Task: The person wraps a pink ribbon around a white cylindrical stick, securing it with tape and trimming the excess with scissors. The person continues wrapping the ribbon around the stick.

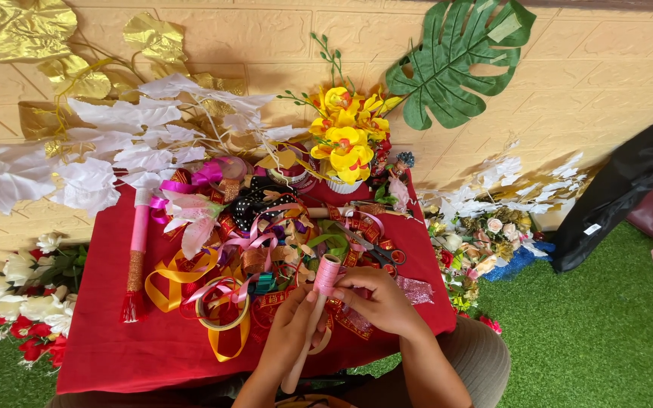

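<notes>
Two hands, one stick, and a huge pile of craft stuff all around. Biggest thing first: the red-draped surface point(115, 340) takes up most of the view, heaped with ribbons, with white leaf sprays point(107, 151) and gold leaves point(20, 26) fanned out at the back and a yellow flower bunch point(345, 140) behind the ribbon tangle point(266, 242).

The stick point(313, 321) sits right at the near edge, between both hands. Its long axis runs tilted, bare end down toward the person's lap, pink-wrapped end point(327, 273) up and slightly right, pointing into the pile. The left hand point(290, 332) is closed around the lower shaft; the right hand point(376, 298) comes in from the right and pinches at the pink top, so it's the nearer one to that end.

Black-handled scissors point(381, 253) lie just beyond the right hand. A second pink stick with a red tassel point(137, 257) lies well off to the left.

Can't see the right fingertips properly, or whether loose ribbon is between them.
</notes>
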